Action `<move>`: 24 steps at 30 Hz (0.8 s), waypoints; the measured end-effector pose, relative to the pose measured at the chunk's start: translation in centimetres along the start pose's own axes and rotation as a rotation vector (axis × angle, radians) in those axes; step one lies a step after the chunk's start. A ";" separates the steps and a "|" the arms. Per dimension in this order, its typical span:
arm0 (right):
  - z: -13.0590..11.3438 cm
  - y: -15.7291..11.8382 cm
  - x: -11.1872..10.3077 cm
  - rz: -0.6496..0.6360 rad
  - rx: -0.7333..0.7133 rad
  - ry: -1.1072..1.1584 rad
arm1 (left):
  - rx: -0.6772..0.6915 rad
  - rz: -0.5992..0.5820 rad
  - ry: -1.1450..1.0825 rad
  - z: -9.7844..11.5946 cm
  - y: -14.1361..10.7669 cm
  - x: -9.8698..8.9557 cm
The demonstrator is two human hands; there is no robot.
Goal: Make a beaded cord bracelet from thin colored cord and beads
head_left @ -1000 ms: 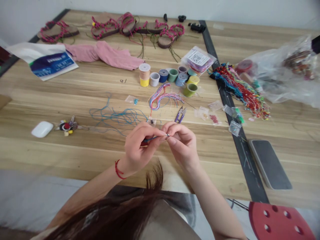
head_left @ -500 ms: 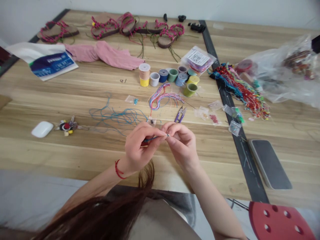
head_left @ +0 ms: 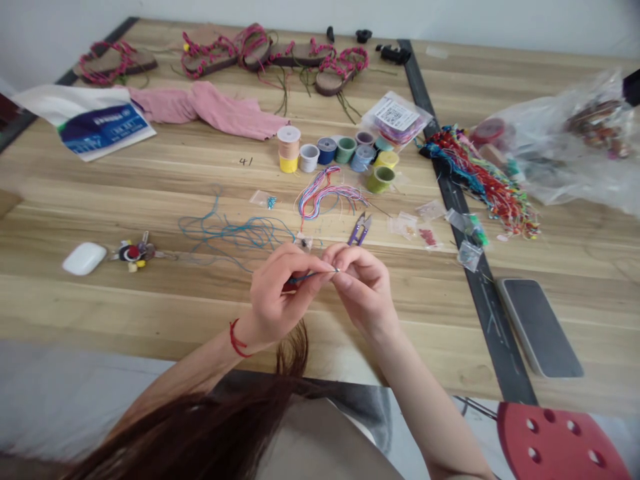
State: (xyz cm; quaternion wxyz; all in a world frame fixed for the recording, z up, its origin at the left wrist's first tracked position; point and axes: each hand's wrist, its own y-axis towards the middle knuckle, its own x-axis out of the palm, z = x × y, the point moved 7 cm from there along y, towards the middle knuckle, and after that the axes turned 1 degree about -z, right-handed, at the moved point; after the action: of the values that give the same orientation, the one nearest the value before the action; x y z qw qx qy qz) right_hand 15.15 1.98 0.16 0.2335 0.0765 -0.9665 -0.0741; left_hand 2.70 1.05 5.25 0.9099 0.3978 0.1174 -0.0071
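Note:
My left hand (head_left: 283, 287) is closed, thumb and forefinger pinching a blue cord (head_left: 304, 277) that runs between the fingers. Touching its fingertips, my right hand (head_left: 363, 283) pinches a tiny shiny bead (head_left: 337, 270) at the cord's end. Whether the cord passes through the bead is too small to tell. Loose blue thread (head_left: 235, 233) lies tangled on the table beyond my left hand. Just past my right hand are purple thread snips (head_left: 360, 230), and a small bag with dark beads (head_left: 303, 241) lies behind my fingers.
Several thread spools (head_left: 345, 151) stand mid-table, with a multicoloured thread bundle (head_left: 325, 197) before them. Small bead bags (head_left: 405, 225) lie to the right, near a phone (head_left: 540, 327). At left are a white case (head_left: 84, 259) and a key bunch (head_left: 134, 255). Strappy sandals (head_left: 225, 57) line the back.
Almost nothing differs. Both hands hold the same pinch, and the small bead at my right fingertips has shifted very slightly.

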 end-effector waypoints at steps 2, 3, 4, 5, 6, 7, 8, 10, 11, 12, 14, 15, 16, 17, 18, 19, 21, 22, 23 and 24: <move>0.0 0.0 0.0 -0.003 -0.002 0.008 | 0.003 0.005 -0.007 0.0 0.0 0.0; 0.0 0.0 0.1 -0.009 -0.006 0.018 | 0.005 0.010 -0.009 0.0 0.0 0.0; -0.1 0.1 0.1 -0.016 -0.011 0.027 | 0.008 0.012 -0.010 0.0 -0.1 0.0; -0.1 0.1 0.1 -0.022 -0.016 0.033 | 0.009 0.015 -0.009 0.0 -0.1 0.0; -0.1 0.1 0.2 -0.026 -0.018 0.035 | 0.007 0.017 -0.004 -0.1 -0.1 -0.1; -0.1 0.1 0.2 -0.027 -0.017 0.033 | 0.004 0.019 0.001 -0.1 -0.2 -0.1; -0.1 0.1 0.1 -0.026 -0.015 0.027 | 0.000 0.021 0.006 -0.2 -0.2 -0.1; -0.1 0.1 0.1 -0.021 -0.015 0.014 | -0.003 0.020 0.014 -0.2 -0.2 -0.1; 0.0 0.1 0.1 -0.020 -0.015 0.010 | -0.002 0.020 0.016 -0.2 -0.2 -0.1; 0.0 0.1 0.1 -0.021 -0.016 0.009 | -0.001 0.018 0.016 -0.1 -0.2 -0.1; 0.0 0.1 0.1 -0.025 -0.015 0.015 | 0.000 0.014 0.012 -0.1 -0.1 -0.1; 0.0 0.1 0.1 -0.027 -0.014 0.020 | 0.000 0.011 0.009 0.0 -0.1 0.0; 0.0 0.1 0.1 -0.028 -0.013 0.024 | 0.001 0.008 0.004 0.0 -0.1 0.0; 0.0 0.1 0.1 -0.027 -0.012 0.025 | 0.003 0.005 0.001 0.0 0.0 0.0; -0.1 0.1 0.1 -0.023 -0.011 0.022 | 0.003 0.003 0.000 0.0 0.0 0.0; -0.1 0.1 0.1 -0.016 -0.010 0.017 | 0.003 0.003 0.000 0.0 0.0 0.0; -0.1 0.1 0.0 -0.003 -0.006 0.002 | 0.001 0.007 0.006 -0.1 0.0 0.0; -0.1 0.1 0.0 0.000 -0.004 -0.001 | 0.000 0.011 0.009 -0.1 0.0 -0.1; -0.1 0.1 0.0 0.001 -0.003 -0.002 | -0.001 0.014 0.012 -0.2 0.0 -0.1; -0.1 0.1 0.0 0.001 -0.001 -0.001 | 0.000 0.018 0.013 -0.2 -0.1 -0.1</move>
State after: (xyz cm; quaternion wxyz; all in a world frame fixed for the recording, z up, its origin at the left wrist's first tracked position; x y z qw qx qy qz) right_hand 15.21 2.08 0.23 0.2332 0.0759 -0.9666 -0.0745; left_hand 2.56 1.12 5.12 0.9092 0.3986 0.1201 0.0036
